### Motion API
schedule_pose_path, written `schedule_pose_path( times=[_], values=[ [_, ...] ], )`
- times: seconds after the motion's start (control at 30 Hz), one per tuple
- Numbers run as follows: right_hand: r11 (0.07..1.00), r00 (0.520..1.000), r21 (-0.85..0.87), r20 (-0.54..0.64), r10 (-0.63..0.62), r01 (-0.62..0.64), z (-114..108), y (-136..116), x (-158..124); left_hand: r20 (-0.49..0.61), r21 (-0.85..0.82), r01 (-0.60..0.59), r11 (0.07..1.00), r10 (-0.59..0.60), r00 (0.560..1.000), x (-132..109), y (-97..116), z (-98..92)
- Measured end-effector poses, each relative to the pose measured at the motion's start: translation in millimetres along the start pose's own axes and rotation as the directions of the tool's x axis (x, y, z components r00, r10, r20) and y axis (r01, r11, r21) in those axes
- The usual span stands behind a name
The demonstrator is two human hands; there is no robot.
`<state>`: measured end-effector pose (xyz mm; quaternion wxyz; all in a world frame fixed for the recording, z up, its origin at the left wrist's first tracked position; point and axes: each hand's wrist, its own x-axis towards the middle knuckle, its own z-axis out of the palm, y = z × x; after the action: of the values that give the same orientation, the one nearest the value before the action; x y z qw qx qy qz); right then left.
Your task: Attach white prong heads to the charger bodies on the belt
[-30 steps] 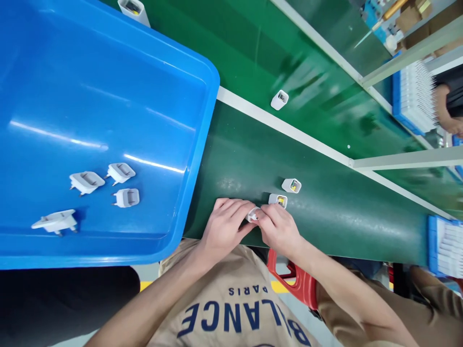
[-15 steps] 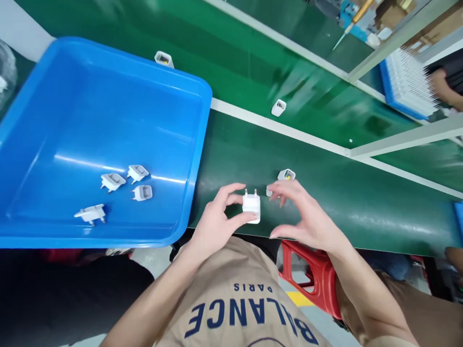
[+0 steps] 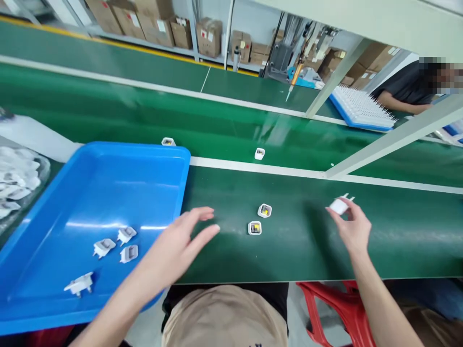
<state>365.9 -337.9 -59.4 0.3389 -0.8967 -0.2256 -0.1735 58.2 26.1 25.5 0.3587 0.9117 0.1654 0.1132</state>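
My right hand pinches a white plug adapter with two prongs, held just above the green bench at the right. Fingers stretched out and holding nothing, my left hand hovers over the bench beside the blue tray. Two open white charger shells with yellow insides lie on the bench between my hands. Several white plug caps lie in the tray's near part.
Two more white shells ride the green conveyor belt beyond the white strip. A bag of white parts sits far left. Another person's arm rests by a blue rack of white parts at the far right. A red stool stands below.
The assembled adapter passed from my left hand to my right, which carried it to the right. My left hand opened and drifted toward the tray. My head tilted up, showing the far shelves.
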Motion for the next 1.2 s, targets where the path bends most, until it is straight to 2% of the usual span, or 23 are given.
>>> schedule_pose_path(
  times=[0.07,0.1,0.2,0.3,0.37,0.43,0.5,0.57,0.63,0.7,0.77,0.8,0.83,0.9,0.93,1.0,1.03,1.1,1.13,1.2],
  values=[
    [0.993,0.999,-0.114,-0.031,0.023,-0.027,7,51,12,-0.011,0.105,-0.009,0.994,0.010,1.000,38,-14,-5.8],
    [0.989,1.000,-0.148,-0.013,0.020,-0.021,10,69,15,0.017,0.150,-0.030,0.988,0.027,0.999,64,-17,-1.5],
    [0.983,0.996,-0.174,0.078,-0.040,0.053,21,97,16,0.148,0.246,-0.096,0.965,0.061,0.987,151,-8,37.2],
    [0.971,0.992,-0.214,0.083,-0.093,0.109,24,94,14,0.173,0.297,-0.088,0.951,0.036,0.984,231,19,89.9],
    [0.959,0.994,-0.263,-0.006,-0.108,0.103,19,81,12,0.185,0.311,-0.059,0.948,0.001,0.983,269,38,116.6],
    [0.958,0.981,-0.266,-0.129,-0.144,0.106,8,60,6,0.188,0.318,-0.026,0.948,-0.036,0.982,290,51,130.8],
    [0.967,0.960,-0.220,-0.215,-0.179,0.131,-3,36,-1,0.173,0.316,-0.017,0.949,-0.039,0.984,292,57,131.6],
    [0.973,0.954,-0.165,-0.226,-0.195,0.160,-9,11,-6,0.137,0.309,-0.031,0.950,-0.012,0.991,272,56,121.4],
    [0.976,0.959,-0.094,-0.192,-0.210,0.195,-4,-15,-2,0.059,0.296,-0.032,0.955,0.015,0.998,230,51,106.3],
    [0.971,0.964,0.019,-0.125,-0.234,0.238,17,-48,12,-0.076,0.272,0.007,0.962,0.014,0.997,171,41,94.6],
    [0.935,0.952,0.186,-0.001,-0.307,0.301,55,-93,35,-0.215,0.266,0.083,0.960,-0.025,0.976,106,29,93.1],
    [0.897,0.923,0.285,0.089,-0.375,0.337,79,-120,49,-0.244,0.292,0.122,0.949,-0.050,0.968,75,22,96.8],
    [0.841,0.863,0.394,0.189,-0.469,0.371,105,-150,62,-0.232,0.331,0.149,0.932,-0.072,0.970,48,16,102.9],
    [0.740,0.690,0.545,0.357,-0.630,0.394,163,-211,85,-0.164,0.406,0.173,0.897,-0.114,0.980,7,7,116.6],
    [0.724,0.613,0.555,0.419,-0.669,0.410,192,-241,94,-0.127,0.426,0.168,0.889,-0.125,0.984,-8,5,121.0],
    [0.751,0.510,0.472,0.552,-0.660,0.461,242,-292,103,-0.102,0.421,0.164,0.892,-0.133,0.986,-28,4,117.3],
    [0.758,0.469,0.431,0.602,-0.646,0.490,262,-312,105,-0.109,0.404,0.159,0.901,-0.125,0.986,-36,3,107.7],
    [0.750,0.413,0.389,0.654,-0.634,0.535,288,-338,106,-0.153,0.393,0.180,0.902,-0.129,0.980,-54,1,75.4],
    [0.739,0.399,0.390,0.655,-0.642,0.549,294,-343,106,-0.186,0.412,0.224,0.883,-0.159,0.970,-64,-2,55.2],
    [0.730,0.403,0.387,0.643,-0.651,0.564,292,-338,105,-0.248,0.494,0.363,0.790,-0.273,0.930,-86,-14,15.2]
  ],
)
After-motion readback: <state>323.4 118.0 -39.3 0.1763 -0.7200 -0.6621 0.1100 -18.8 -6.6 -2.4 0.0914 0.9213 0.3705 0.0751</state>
